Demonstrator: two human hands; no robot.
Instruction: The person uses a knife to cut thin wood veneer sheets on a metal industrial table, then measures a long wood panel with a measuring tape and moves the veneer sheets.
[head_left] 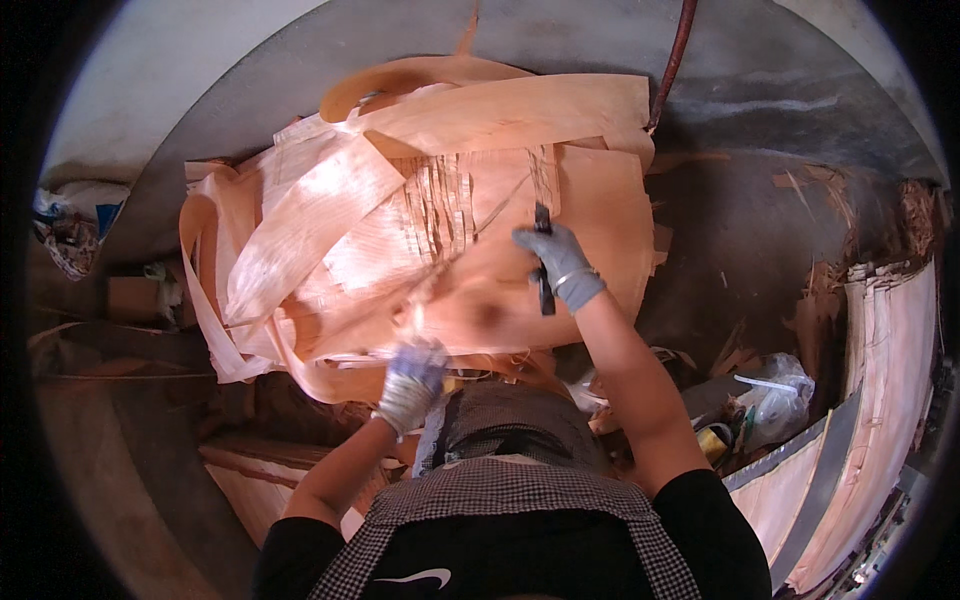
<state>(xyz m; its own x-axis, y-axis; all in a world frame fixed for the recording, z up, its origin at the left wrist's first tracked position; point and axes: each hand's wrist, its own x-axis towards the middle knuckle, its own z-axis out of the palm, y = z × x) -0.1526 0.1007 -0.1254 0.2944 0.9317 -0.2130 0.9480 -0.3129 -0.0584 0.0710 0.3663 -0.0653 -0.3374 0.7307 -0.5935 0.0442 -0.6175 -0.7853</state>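
A pile of pale orange wood veneer sheets (600,230) lies in front of me, some flat and some curled over at the left and far side. In my gloved right hand (562,262) is a black, narrow, bar-shaped tool (545,290), held over the right part of the pile; its exact kind I cannot make out. My gloved left hand (413,380) is at the near edge of the pile, smeared by motion. A blurred, thin, light-coloured strip (417,315) shows just beyond its fingers; whether they grip it is unclear. Narrow split veneer strips (440,205) lie across the middle.
Stacked veneer (890,350) stands at the right, with a clear plastic bag (782,400) beside it. Wood scraps (815,310) litter the floor. A reddish-brown pole (675,60) leans at the far side. A filled bag (80,225) and a small box (133,298) are at the left.
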